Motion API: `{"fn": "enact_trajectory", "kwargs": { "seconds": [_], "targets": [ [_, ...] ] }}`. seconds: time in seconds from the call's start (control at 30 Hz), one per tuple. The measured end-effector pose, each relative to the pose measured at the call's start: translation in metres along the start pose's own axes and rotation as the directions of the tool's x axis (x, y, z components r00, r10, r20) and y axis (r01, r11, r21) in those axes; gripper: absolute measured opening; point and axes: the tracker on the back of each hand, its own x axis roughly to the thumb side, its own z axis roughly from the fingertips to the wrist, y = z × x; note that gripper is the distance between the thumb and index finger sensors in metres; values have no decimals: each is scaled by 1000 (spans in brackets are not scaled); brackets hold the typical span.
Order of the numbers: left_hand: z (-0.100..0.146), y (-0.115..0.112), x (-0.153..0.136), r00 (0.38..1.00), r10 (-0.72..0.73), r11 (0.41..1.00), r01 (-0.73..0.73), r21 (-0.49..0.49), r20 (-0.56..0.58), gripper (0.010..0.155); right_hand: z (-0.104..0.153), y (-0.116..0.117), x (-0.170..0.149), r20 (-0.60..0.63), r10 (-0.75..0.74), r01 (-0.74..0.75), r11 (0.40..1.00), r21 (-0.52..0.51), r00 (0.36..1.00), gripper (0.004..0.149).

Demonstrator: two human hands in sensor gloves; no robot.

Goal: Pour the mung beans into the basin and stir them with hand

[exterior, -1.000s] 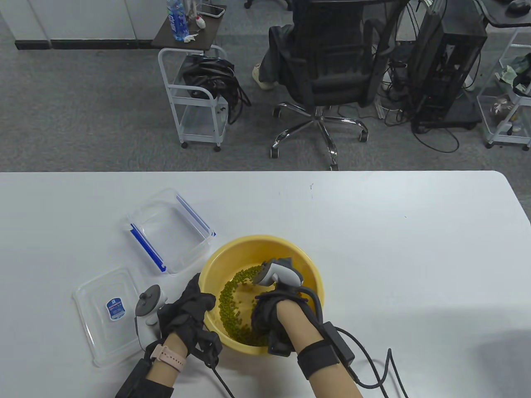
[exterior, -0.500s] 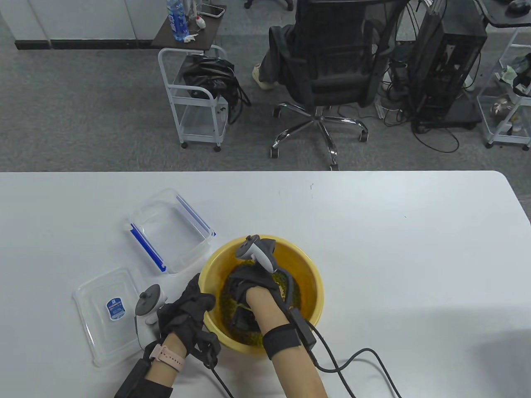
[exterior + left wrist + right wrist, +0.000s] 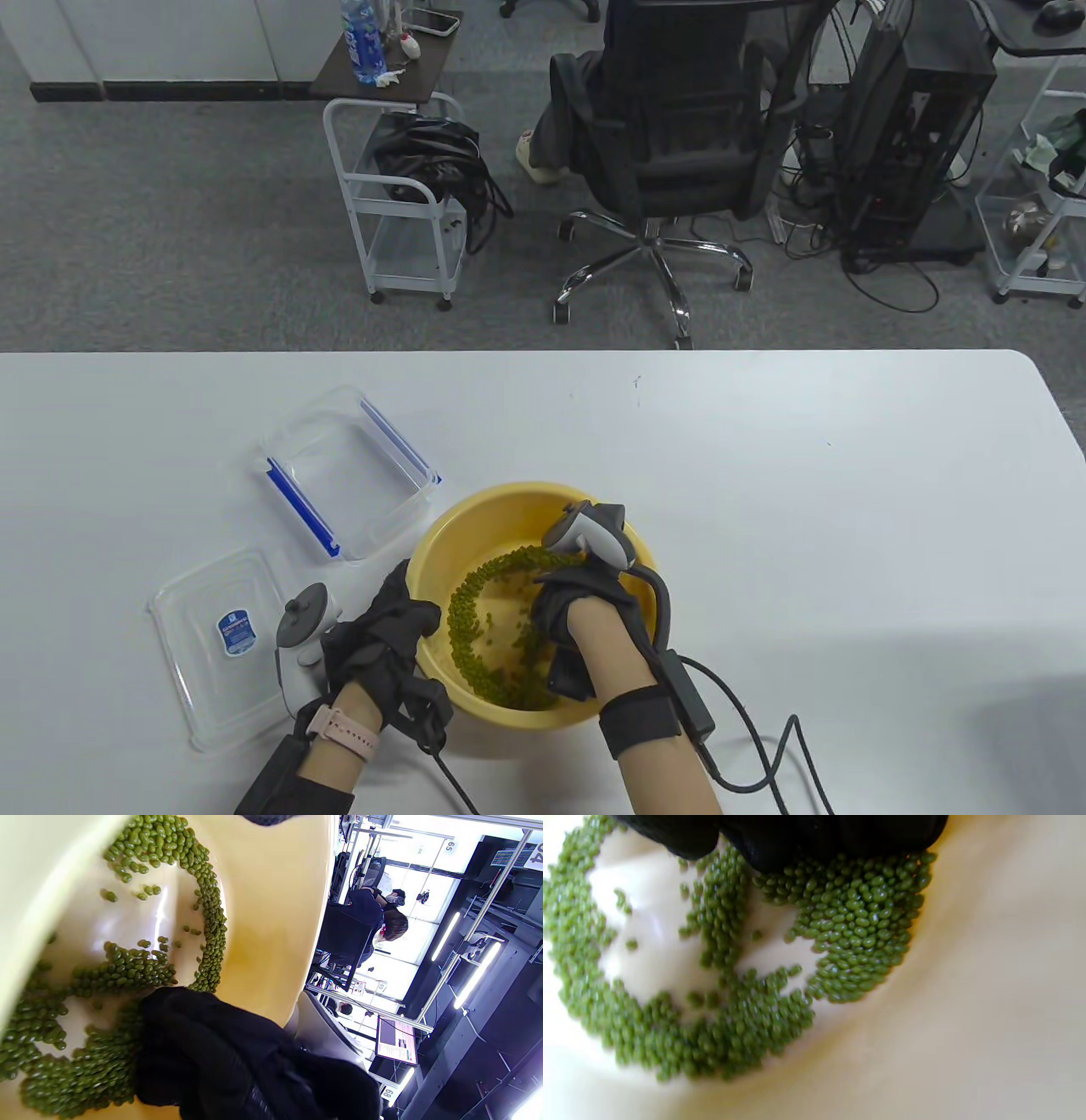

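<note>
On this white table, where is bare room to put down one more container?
Free: the white table right of the yellow plastic basin, and the strip along its far edge. Crowded: left of the basin, where the clear plastic box and clear flat lid lie by the left hand.

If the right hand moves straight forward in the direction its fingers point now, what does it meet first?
Probably the mung beans heaped at its fingers, then the yellow basin's wall; the right hand hides its fingers from above, so direction is uncertain.

Clear container [image 3: 348, 471] beside its lid [image 3: 225, 632]; office chair [image 3: 670, 127] and cart [image 3: 399, 195] beyond.
</note>
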Motion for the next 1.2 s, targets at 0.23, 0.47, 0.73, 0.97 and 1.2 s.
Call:
{"fn": "enact_trajectory", "kwargs": {
  "seconds": [0.23, 0.47, 0.73, 0.97, 1.2],
  "targets": [
    [0, 0, 0, 1000, 0, 1000, 0, -2, -1, 74, 9, 46, 27, 155, 119, -152, 962, 225, 981, 51],
    [0, 0, 0, 1000, -2, 1000, 2, -9, 0, 73, 5, 46, 65, 226, -133, 57, 947, 316, 965, 53],
    [0, 0, 0, 1000, -1, 1000, 2, -7, 3, 73, -16, -6, 59, 70, -130, 139, 979, -152, 989, 53],
    [1, 0, -1, 1000, 5, 1000, -4, -5, 4, 74, -9, -11, 19, -66, 1, -13, 983, -182, 998, 56],
    [0, 0, -1, 1000, 4, 1000, -4, -1, 8, 74, 0, 11, 0, -12, 26, -26, 999, 33, 1000, 56]
  ]
}}
